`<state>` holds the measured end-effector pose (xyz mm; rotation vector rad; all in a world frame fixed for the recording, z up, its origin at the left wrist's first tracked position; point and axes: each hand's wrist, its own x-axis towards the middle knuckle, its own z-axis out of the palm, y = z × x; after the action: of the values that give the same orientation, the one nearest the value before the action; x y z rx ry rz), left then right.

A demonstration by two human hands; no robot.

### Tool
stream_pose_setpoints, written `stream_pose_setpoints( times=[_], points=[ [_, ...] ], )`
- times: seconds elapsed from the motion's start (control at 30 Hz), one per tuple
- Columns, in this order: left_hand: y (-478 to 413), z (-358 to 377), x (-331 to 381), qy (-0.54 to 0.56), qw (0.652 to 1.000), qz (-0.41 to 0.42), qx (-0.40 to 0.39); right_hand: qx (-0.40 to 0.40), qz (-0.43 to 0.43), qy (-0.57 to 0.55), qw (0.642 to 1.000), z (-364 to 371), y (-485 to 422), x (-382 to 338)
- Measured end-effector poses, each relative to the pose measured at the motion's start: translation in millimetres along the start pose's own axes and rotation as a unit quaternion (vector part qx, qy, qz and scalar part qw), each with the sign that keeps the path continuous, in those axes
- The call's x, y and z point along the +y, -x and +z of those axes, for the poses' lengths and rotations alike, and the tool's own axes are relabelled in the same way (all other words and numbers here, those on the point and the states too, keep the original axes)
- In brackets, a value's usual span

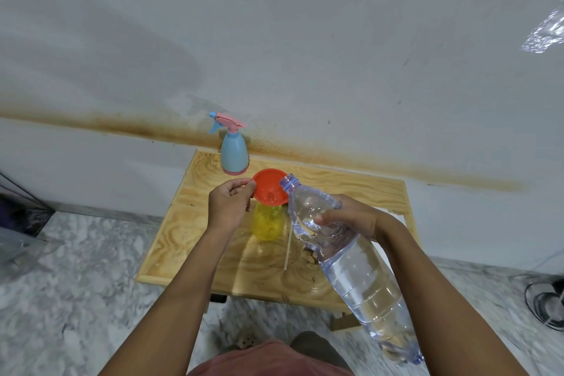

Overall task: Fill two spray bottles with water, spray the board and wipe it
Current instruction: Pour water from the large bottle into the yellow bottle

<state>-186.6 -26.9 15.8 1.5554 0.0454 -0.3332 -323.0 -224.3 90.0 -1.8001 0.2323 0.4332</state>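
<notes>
A person's left hand [229,204] pinches the rim of a round orange plastic funnel [268,185] between thumb and curled fingers, while the right hand [354,217] wraps around the upper body of a large, ribbed, clear plastic water bottle [351,268], tilted with its uncapped threaded mouth just over the funnel's edge. Water fills much of the big bottle's lower length. The funnel sits in the neck of a translucent yellow spray bottle [267,226], bulbous in shape and without its spray head, standing near the middle of a pale plywood surface [189,223] with bold swirling grain and dark stains. A thin white tube [287,249] lies on the wood just beside the yellow bottle. At the back edge, close to the wall, stands an opaque blue spray bottle [233,156] with a pink-and-blue trigger head and pink base. Behind is a white wall [305,40] crossed by a rusty brown streak; below, a grey marbled floor [76,299].
</notes>
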Motion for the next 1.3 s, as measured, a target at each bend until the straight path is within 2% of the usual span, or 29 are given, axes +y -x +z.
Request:
stream_pose_setpoints(
  times=[0.2,0.83,1.3],
  points=[
    [-0.1,0.0,-0.7,0.002,1.000,-0.001,-0.001,0.015,0.003,-0.005,1.000,-1.8,-1.6,2.8],
    [1.1,-0.5,0.6,0.013,1.000,-0.015,-0.002,-0.009,-0.006,-0.005,1.000,-3.1,-9.6,8.6],
    [0.7,-1.0,0.7,0.016,1.000,-0.015,-0.007,0.016,0.000,0.012,1.000,-4.2,-12.9,8.6]
  ],
)
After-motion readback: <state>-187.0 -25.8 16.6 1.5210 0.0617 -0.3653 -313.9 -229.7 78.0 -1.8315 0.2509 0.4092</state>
